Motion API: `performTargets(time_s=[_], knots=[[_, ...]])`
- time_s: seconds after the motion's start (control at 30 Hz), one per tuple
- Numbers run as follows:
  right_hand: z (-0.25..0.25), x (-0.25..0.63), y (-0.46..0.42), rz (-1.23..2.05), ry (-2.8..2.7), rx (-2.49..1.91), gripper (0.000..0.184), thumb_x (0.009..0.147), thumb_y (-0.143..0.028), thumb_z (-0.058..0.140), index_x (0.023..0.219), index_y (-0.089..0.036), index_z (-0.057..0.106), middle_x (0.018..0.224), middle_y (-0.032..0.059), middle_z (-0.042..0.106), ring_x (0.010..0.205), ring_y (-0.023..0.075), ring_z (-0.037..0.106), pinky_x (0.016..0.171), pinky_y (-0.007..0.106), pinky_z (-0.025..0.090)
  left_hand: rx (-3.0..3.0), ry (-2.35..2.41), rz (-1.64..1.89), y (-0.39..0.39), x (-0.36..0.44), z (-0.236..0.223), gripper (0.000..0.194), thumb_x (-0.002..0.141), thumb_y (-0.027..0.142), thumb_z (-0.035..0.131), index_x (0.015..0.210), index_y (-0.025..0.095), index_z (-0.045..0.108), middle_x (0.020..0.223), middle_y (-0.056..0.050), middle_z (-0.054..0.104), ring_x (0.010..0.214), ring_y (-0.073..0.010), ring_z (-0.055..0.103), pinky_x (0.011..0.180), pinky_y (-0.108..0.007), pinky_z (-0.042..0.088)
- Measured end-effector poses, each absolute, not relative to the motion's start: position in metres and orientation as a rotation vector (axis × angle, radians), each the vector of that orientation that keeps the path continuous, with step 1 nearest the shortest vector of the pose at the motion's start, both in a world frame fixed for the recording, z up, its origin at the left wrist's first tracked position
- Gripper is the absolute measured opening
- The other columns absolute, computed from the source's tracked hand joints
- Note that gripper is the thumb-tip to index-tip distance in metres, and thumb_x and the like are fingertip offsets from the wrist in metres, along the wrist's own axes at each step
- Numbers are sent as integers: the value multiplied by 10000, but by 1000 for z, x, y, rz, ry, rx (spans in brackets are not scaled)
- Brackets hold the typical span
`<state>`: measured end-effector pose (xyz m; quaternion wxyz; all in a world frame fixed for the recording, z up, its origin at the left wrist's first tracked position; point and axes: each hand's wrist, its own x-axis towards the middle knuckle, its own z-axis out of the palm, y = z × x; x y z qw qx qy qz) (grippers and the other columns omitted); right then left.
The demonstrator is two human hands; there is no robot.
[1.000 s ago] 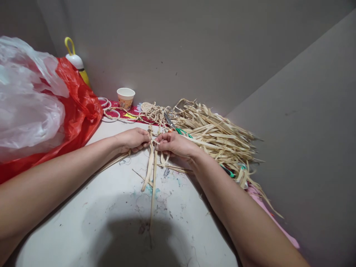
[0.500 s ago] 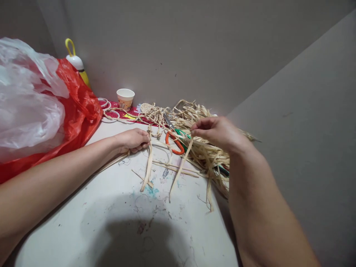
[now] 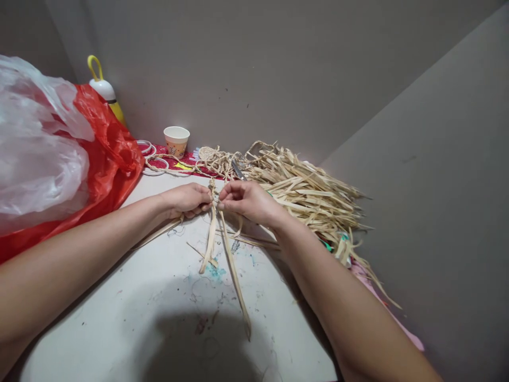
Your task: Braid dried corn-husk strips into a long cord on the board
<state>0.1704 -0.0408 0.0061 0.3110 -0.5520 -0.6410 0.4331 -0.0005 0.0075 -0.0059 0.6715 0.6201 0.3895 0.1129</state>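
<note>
In the head view, the plaited strand [image 3: 212, 185] is seen near the middle of the tabletop's [image 3: 99, 302] far edge, with its loose ends spread toward the near edge. Its working end is gripped between the bent fingers and thumb of the left hand [image 3: 189, 199]. Just beside it, a long strip [image 3: 234, 270] appears to be pinched at its top by the right hand [image 3: 252, 201]; the exact contact is partly hidden by the fingers.

Beyond the right hand, the scissors [image 3: 239, 171] are partly covered, and a heap of dry strips [image 3: 314, 193] is spread along the far right edge. A paper cup [image 3: 176, 142] is stood behind the far edge, left of the middle, and the far left corner is crowded by a red plastic bag [image 3: 113, 143].

The strand is judged very light, pliable and dry, little prone to slipping but easily split if creased or pulled hard. It is best held flat just below the last crossing, where loosening can be prevented.

Compared with half a second ago, the right hand has been brought back from above the heap to the left hand's side, and the orange scissor handle has been hidden. The left hand's grip is unchanged.
</note>
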Motion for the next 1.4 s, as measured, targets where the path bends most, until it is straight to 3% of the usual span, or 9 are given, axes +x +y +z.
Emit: performTargets(time_s=[0.23,0.47,0.83,1.1,1.4], knots=[[2,170,-40,971,-1737,-1548,113,674,-211,643,721,-115,679,643,10,629,573,97,501,579,227,394,1400,863,226,9,-1,-7,243,823,197,469,582,178,447,459,57,351,308,-29,216,314,-183,128],[0,166,-41,1091,-1685,-1476,233,655,-176,646,861,-158,540,573,-61,535,511,77,453,495,190,344,1407,874,254,7,1,-6,228,824,187,473,598,177,445,480,56,362,323,-27,216,323,-178,127],[-5,164,-36,1121,-1637,-1586,139,670,-251,656,660,-119,613,603,-19,552,539,69,429,524,203,332,1379,902,241,3,3,2,291,838,141,430,548,165,426,443,55,339,311,-21,210,321,-174,116],[-2,159,-41,1251,-1511,-1612,119,733,-175,581,652,-163,495,471,-77,375,417,49,293,392,186,204,1401,906,249,1,4,3,293,863,157,413,571,164,432,456,57,351,305,-18,219,314,-173,128],[-10,156,-38,1254,-1328,-1598,126,692,-170,615,660,-168,494,475,-73,402,391,47,301,367,187,205,1442,888,281,3,3,-4,262,848,158,448,587,173,439,463,59,367,307,-23,231,326,-191,137]])
